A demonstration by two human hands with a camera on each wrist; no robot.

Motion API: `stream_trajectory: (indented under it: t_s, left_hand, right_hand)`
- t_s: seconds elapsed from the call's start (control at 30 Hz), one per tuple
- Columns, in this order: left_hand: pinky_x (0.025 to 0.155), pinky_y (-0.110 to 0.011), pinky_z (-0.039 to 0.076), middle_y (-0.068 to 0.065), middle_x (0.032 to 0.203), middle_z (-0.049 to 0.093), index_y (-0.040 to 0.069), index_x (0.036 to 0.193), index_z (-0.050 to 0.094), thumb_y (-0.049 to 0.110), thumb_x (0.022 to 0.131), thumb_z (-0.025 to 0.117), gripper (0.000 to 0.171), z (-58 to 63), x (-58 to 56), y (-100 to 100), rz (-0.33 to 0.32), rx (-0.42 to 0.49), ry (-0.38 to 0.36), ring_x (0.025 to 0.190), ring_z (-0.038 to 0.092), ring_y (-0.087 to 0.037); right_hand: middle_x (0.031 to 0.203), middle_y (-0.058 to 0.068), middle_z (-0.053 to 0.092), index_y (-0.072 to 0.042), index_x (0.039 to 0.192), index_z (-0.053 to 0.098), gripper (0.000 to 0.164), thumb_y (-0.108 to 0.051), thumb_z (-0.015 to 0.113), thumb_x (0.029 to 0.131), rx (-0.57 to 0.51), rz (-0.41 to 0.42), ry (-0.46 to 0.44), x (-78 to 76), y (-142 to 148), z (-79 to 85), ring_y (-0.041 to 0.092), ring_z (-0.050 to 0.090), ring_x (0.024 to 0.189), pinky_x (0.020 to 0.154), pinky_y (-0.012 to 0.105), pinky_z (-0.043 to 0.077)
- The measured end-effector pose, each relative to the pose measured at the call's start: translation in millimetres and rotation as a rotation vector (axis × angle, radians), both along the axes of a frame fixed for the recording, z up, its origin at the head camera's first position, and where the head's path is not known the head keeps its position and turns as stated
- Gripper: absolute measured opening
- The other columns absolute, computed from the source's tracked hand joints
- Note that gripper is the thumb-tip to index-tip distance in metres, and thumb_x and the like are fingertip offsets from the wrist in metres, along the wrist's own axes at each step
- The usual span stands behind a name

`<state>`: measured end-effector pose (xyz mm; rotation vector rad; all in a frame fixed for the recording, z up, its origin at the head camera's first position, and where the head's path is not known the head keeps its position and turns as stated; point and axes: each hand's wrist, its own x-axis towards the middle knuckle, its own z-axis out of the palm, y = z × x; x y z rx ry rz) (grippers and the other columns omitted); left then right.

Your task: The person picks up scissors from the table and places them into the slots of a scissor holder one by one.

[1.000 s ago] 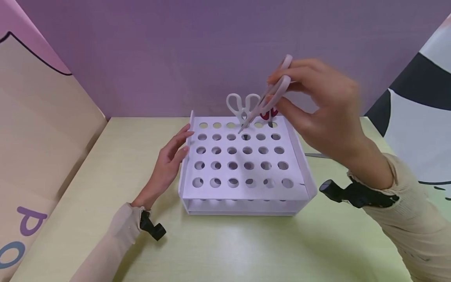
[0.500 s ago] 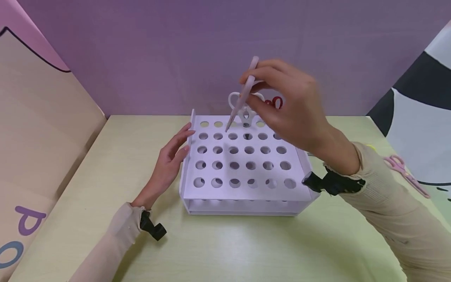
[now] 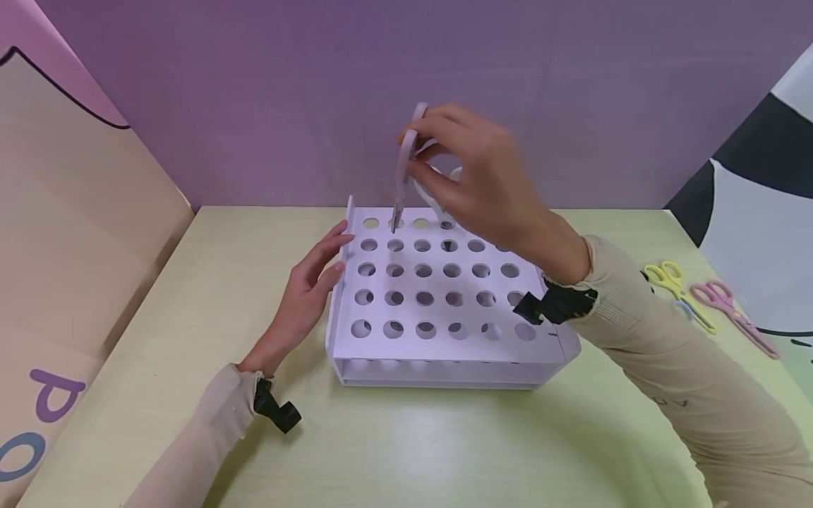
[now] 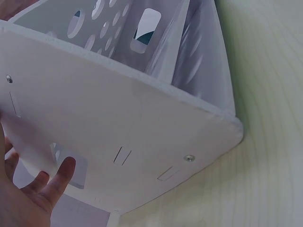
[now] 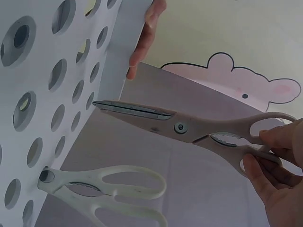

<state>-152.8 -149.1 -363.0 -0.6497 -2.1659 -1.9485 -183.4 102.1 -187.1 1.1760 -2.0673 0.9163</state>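
A white rack (image 3: 438,347) with rows of round holes stands on the table. My left hand (image 3: 301,300) rests against its left side panel (image 4: 104,109), fingers loosely extended near the handle slot. My right hand (image 3: 479,173) pinches a pair of pale pink scissors (image 5: 189,128) by the handle loops. Their blades are together and point down at the back rows, left of the middle; in the right wrist view the tip (image 5: 97,103) is by a hole, and I cannot tell whether it has entered. White scissors (image 5: 113,182) stand blades-down in a back-row hole.
Yellow scissors (image 3: 673,282) and pink scissors (image 3: 730,310) lie on the table to the right, with a blue handle (image 3: 684,308) partly under the sleeve. A purple panel (image 3: 286,106) rises behind the table (image 3: 381,444).
My right hand has carried the pale pink scissors leftward across the rack's back, turning them nearly upright. Red scissors in the back row are now hidden behind it. My left hand stays put.
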Motion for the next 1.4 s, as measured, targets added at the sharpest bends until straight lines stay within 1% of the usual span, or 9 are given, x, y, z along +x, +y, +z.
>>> stream_trajectory:
  t_s: [0.27, 0.4, 0.57, 0.7, 0.8, 1.0, 1.1, 1.27, 1.4]
  left_hand:
    - [0.104, -0.025, 0.045, 0.011, 0.159, 0.034, 0.005, 0.142, 0.052, 0.01, 0.104, 0.048, 0.038, 0.3, 0.6, -0.5, -0.001, -0.007, -0.006, 0.142, 0.038, -0.016]
    - [0.105, -0.025, 0.044, 0.011, 0.159, 0.033, 0.006, 0.142, 0.052, 0.011, 0.104, 0.048, 0.038, 1.1, 0.7, -0.6, -0.005, -0.017, -0.008, 0.143, 0.037, -0.015]
    - [0.106, -0.025, 0.043, 0.008, 0.159, 0.034, 0.004, 0.141, 0.052, 0.009, 0.104, 0.048, 0.038, 1.3, -1.0, 0.9, -0.009, -0.008, 0.004, 0.143, 0.036, -0.016]
    - [0.106, -0.024, 0.043, 0.007, 0.16, 0.034, 0.004, 0.142, 0.052, 0.008, 0.104, 0.048, 0.038, 1.4, -1.6, 0.3, -0.016, -0.009, 0.001, 0.143, 0.037, -0.016]
    - [0.106, -0.025, 0.044, 0.007, 0.16, 0.033, 0.005, 0.142, 0.051, 0.009, 0.104, 0.048, 0.038, 0.9, -1.5, -1.0, -0.022, -0.011, -0.001, 0.143, 0.037, -0.016]
    - [0.104, -0.025, 0.045, 0.008, 0.16, 0.033, 0.005, 0.143, 0.051, 0.009, 0.104, 0.048, 0.039, -1.2, -0.3, -4.9, 0.0, -0.009, 0.005, 0.143, 0.037, -0.017]
    - [0.103, -0.027, 0.046, 0.009, 0.16, 0.033, 0.005, 0.143, 0.051, 0.01, 0.104, 0.048, 0.039, -0.9, -0.5, -6.1, 0.002, -0.008, 0.006, 0.143, 0.037, -0.018]
    - [0.103, -0.028, 0.047, 0.009, 0.16, 0.033, 0.005, 0.143, 0.05, 0.01, 0.104, 0.048, 0.039, -1.4, -0.6, -7.3, 0.001, -0.012, 0.002, 0.143, 0.037, -0.017]
    - [0.102, -0.027, 0.047, 0.009, 0.16, 0.033, 0.004, 0.143, 0.05, 0.009, 0.105, 0.047, 0.039, -2.0, 0.1, -8.4, -0.001, -0.002, -0.006, 0.144, 0.036, -0.017]
  right_hand:
    - [0.106, 0.014, 0.065, 0.006, 0.112, 0.067, 0.023, -0.004, 0.069, 0.092, 0.025, -0.023, -0.018, -21.6, -13.9, -8.9, 0.017, 0.066, 0.098, 0.089, 0.022, 0.054]
    - [0.107, 0.014, 0.065, 0.007, 0.114, 0.066, 0.025, -0.005, 0.069, 0.092, 0.028, -0.027, -0.057, -28.4, -20.1, -9.8, 0.018, 0.066, 0.099, 0.09, 0.021, 0.053]
    - [0.108, 0.014, 0.064, 0.007, 0.115, 0.065, 0.025, -0.005, 0.068, 0.093, 0.022, -0.022, -0.099, -37.3, -26.4, -9.6, 0.016, 0.065, 0.1, 0.089, 0.019, 0.052]
    - [0.11, 0.014, 0.064, 0.007, 0.117, 0.065, 0.028, -0.005, 0.069, 0.093, 0.043, -0.038, -0.135, -43.7, -32.1, -12.6, 0.017, 0.066, 0.1, 0.089, 0.019, 0.053]
    - [0.11, 0.014, 0.064, 0.006, 0.119, 0.064, 0.029, -0.005, 0.069, 0.093, 0.073, -0.055, -0.158, -46.9, -37.9, -16.1, 0.018, 0.066, 0.101, 0.09, 0.021, 0.053]
    - [0.11, 0.013, 0.064, 0.004, 0.119, 0.065, 0.028, -0.006, 0.068, 0.093, 0.12, -0.032, -0.237, -53.0, -51.6, -20.7, 0.016, 0.065, 0.101, 0.09, 0.02, 0.052]
    - [0.109, 0.011, 0.064, 0.002, 0.118, 0.065, 0.027, -0.007, 0.068, 0.093, 0.156, -0.043, -0.261, -55.1, -55.2, -24.5, 0.016, 0.064, 0.101, 0.09, 0.02, 0.053]
    - [0.107, 0.009, 0.064, -0.001, 0.117, 0.066, 0.025, -0.009, 0.068, 0.094, 0.231, -0.081, -0.305, -58.6, -58.2, -35.3, 0.016, 0.064, 0.099, 0.089, 0.022, 0.054]
    - [0.104, 0.01, 0.065, -0.001, 0.113, 0.066, 0.02, -0.007, 0.067, 0.094, 0.272, -0.077, -0.336, -64.1, -62.1, -45.1, 0.017, 0.063, 0.097, 0.089, 0.026, 0.054]
